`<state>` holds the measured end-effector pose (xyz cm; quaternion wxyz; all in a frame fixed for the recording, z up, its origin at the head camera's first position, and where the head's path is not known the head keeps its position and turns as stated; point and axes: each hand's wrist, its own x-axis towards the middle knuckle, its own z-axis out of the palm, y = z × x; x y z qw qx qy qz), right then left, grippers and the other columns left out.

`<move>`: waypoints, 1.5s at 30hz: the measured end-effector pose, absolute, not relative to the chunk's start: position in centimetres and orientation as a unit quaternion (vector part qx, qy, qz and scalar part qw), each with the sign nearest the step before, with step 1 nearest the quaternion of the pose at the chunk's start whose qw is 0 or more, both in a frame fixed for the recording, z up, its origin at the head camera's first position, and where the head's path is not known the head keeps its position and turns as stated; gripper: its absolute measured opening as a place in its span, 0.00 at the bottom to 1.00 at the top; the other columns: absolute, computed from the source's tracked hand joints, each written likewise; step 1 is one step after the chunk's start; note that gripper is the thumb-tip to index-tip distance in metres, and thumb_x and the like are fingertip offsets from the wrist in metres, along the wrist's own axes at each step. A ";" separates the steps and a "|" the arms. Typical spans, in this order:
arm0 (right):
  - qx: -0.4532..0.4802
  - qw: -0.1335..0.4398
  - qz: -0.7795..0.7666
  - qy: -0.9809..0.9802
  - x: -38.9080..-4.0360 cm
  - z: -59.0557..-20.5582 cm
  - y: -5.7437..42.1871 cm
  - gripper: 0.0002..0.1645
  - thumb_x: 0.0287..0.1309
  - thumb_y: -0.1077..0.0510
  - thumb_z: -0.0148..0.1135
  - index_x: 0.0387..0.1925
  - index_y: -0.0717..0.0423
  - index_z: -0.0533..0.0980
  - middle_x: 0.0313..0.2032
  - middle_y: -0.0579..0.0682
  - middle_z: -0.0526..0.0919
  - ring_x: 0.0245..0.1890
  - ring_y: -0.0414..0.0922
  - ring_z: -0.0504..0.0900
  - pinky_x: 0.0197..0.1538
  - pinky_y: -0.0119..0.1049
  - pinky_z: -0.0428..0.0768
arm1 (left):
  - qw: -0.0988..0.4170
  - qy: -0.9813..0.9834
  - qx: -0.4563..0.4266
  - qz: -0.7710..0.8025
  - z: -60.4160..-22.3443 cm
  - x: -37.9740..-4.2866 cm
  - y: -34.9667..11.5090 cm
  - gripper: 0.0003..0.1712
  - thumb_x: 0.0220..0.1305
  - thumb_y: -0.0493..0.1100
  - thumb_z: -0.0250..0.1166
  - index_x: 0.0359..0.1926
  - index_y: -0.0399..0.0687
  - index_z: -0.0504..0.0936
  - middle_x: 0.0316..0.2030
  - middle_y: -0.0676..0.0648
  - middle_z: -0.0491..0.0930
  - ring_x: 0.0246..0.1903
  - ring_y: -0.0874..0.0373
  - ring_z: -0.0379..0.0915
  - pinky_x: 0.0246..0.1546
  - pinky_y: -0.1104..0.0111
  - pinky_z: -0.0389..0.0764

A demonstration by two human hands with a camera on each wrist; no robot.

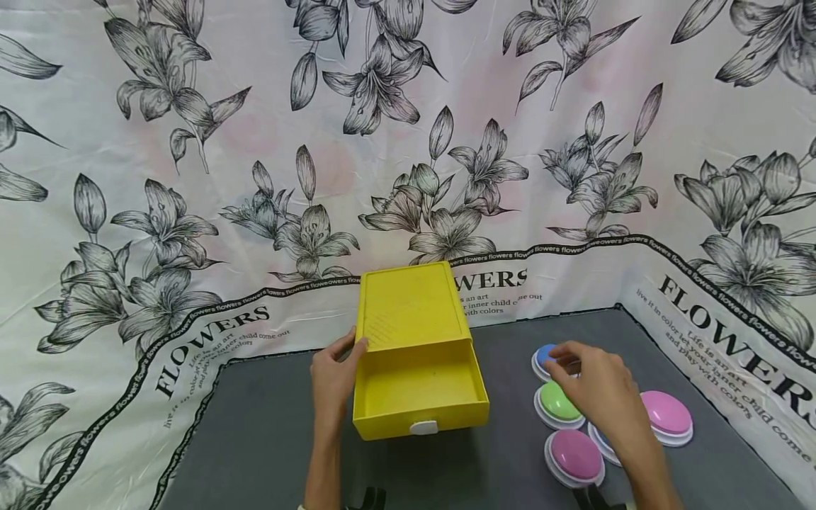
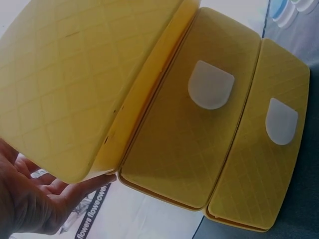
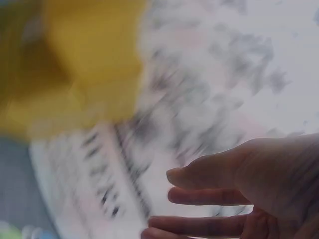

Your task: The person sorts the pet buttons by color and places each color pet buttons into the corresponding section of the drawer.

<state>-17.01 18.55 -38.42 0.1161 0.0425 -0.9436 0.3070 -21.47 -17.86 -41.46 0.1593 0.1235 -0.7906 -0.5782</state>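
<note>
Yellow plastic drawer box [image 1: 411, 308], top drawer [image 1: 421, 386] pulled out

Box stands on the grey table [image 1: 268, 425], left of the coloured buttons [image 1: 558, 401]. Judged light and stiff, with thin, smooth walls; likely to slide if tugged, so brace a side wall. Drawer best taken by its white handle [image 1: 423, 428]; drawn this far, it might tip the box forward. Buttons probably rigid and slick on the dome; better held by the white rim.

Left hand [image 1: 334, 367]: fingers loosely extended, touching the box's left side; no full grip seen. Right hand [image 1: 593, 375]: over the blue button [image 1: 544, 354], thumb parted from straight fingers, holding nothing; contact with that button cannot be told.
</note>
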 end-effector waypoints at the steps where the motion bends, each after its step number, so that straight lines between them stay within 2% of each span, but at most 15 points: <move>1: 0.040 0.113 0.296 -0.948 -17.9 -38.8 19.2 0.17 0.68 0.53 0.66 0.51 0.59 0.85 0.44 0.59 0.91 0.38 0.55 0.89 0.30 0.42 0.78 | 0.161 -0.791 0.124 -0.577 -41.5 -21.5 -17.8 0.27 0.69 0.51 0.69 0.66 0.49 0.82 0.67 0.46 0.81 0.71 0.44 0.74 0.65 0.46 0.80; 3: 0.035 0.099 0.276 -0.955 -19.8 -39.8 20.3 0.21 0.68 0.54 0.66 0.55 0.63 0.83 0.43 0.65 0.88 0.33 0.56 0.85 0.26 0.43 0.74 | 0.162 -0.792 0.124 -0.575 -41.5 -21.4 -17.8 0.27 0.69 0.51 0.69 0.66 0.49 0.83 0.67 0.46 0.81 0.70 0.44 0.74 0.64 0.47 0.81; 5: 0.033 0.083 0.255 -0.963 -21.5 -41.1 21.2 0.23 0.67 0.55 0.66 0.57 0.66 0.81 0.46 0.70 0.85 0.33 0.59 0.84 0.26 0.45 0.74 | 0.162 -0.793 0.122 -0.574 -41.5 -21.4 -17.8 0.27 0.69 0.51 0.69 0.66 0.50 0.83 0.66 0.46 0.82 0.70 0.44 0.74 0.64 0.47 0.81; 7: 0.028 0.069 0.239 -0.968 -23.1 -42.4 21.7 0.25 0.66 0.56 0.67 0.59 0.68 0.80 0.47 0.73 0.83 0.36 0.63 0.83 0.29 0.51 0.77 | 0.163 -0.794 0.121 -0.574 -41.6 -21.4 -17.8 0.27 0.69 0.51 0.70 0.66 0.50 0.83 0.66 0.46 0.82 0.69 0.44 0.75 0.63 0.48 0.82; 9: 0.029 0.062 0.223 -0.972 -24.7 -43.8 22.1 0.26 0.65 0.57 0.67 0.59 0.69 0.79 0.51 0.74 0.82 0.45 0.69 0.83 0.36 0.58 0.81 | 0.164 -0.793 0.120 -0.574 -41.6 -21.4 -17.8 0.27 0.69 0.51 0.70 0.66 0.49 0.83 0.66 0.45 0.82 0.69 0.44 0.75 0.62 0.48 0.82; 11: 0.028 0.059 0.210 -0.976 -26.3 -45.0 22.2 0.26 0.65 0.57 0.67 0.58 0.71 0.79 0.51 0.75 0.82 0.49 0.72 0.82 0.41 0.64 0.81 | 0.165 -0.794 0.121 -0.573 -41.6 -21.5 -17.9 0.27 0.69 0.51 0.70 0.66 0.49 0.83 0.66 0.45 0.82 0.69 0.44 0.75 0.63 0.47 0.82; 15: 0.015 0.034 0.195 -0.980 -28.4 -47.0 22.4 0.31 0.64 0.53 0.70 0.60 0.71 0.77 0.52 0.77 0.79 0.49 0.75 0.80 0.47 0.70 0.80 | 0.163 -0.797 0.120 -0.569 -41.5 -21.4 -17.9 0.27 0.69 0.51 0.70 0.66 0.50 0.82 0.66 0.44 0.82 0.69 0.43 0.75 0.63 0.47 0.82; 19: 0.004 -0.009 0.200 -0.980 -29.0 -48.5 22.4 0.42 0.60 0.48 0.75 0.66 0.70 0.72 0.56 0.81 0.73 0.53 0.80 0.76 0.52 0.74 0.76 | 0.163 -0.797 0.112 -0.571 -41.7 -21.3 -17.8 0.27 0.69 0.50 0.70 0.66 0.50 0.83 0.66 0.44 0.82 0.68 0.42 0.76 0.62 0.47 0.83; 22: 0.003 -0.021 0.211 -0.977 -29.2 -49.3 22.5 0.47 0.56 0.48 0.78 0.68 0.70 0.69 0.58 0.82 0.71 0.55 0.81 0.74 0.54 0.76 0.75 | 0.167 -0.794 0.107 -0.575 -41.7 -21.3 -17.8 0.27 0.69 0.50 0.70 0.66 0.50 0.83 0.65 0.43 0.82 0.67 0.42 0.77 0.61 0.48 0.83; 30: 0.033 0.006 0.234 -0.972 -29.9 -50.7 22.5 0.44 0.50 0.57 0.79 0.62 0.78 0.72 0.53 0.81 0.77 0.50 0.76 0.79 0.52 0.68 0.79 | 0.173 -0.789 0.113 -0.579 -41.6 -21.3 -17.7 0.26 0.69 0.50 0.70 0.65 0.50 0.83 0.64 0.43 0.83 0.67 0.43 0.77 0.61 0.47 0.83; 35: 0.041 0.028 0.228 -0.972 -29.9 -50.4 22.6 0.43 0.45 0.58 0.80 0.60 0.77 0.74 0.52 0.79 0.79 0.49 0.75 0.80 0.48 0.68 0.80 | 0.173 -0.787 0.116 -0.580 -41.5 -21.4 -17.6 0.26 0.68 0.50 0.70 0.65 0.49 0.84 0.64 0.43 0.83 0.67 0.42 0.77 0.61 0.47 0.83; 40: 0.044 0.064 0.219 -0.973 -29.4 -48.5 21.9 0.41 0.47 0.57 0.80 0.60 0.74 0.76 0.50 0.78 0.80 0.48 0.75 0.80 0.44 0.69 0.80 | 0.170 -0.784 0.120 -0.585 -41.6 -21.4 -17.7 0.26 0.69 0.50 0.70 0.65 0.50 0.83 0.64 0.43 0.84 0.67 0.43 0.77 0.62 0.47 0.83; 45: 0.038 0.108 0.218 -0.969 -27.9 -44.8 20.7 0.41 0.48 0.54 0.78 0.61 0.71 0.76 0.48 0.78 0.78 0.47 0.77 0.78 0.42 0.70 0.79 | 0.169 -0.782 0.119 -0.588 -41.5 -21.3 -17.8 0.26 0.69 0.49 0.69 0.66 0.50 0.83 0.64 0.42 0.83 0.67 0.42 0.77 0.62 0.46 0.82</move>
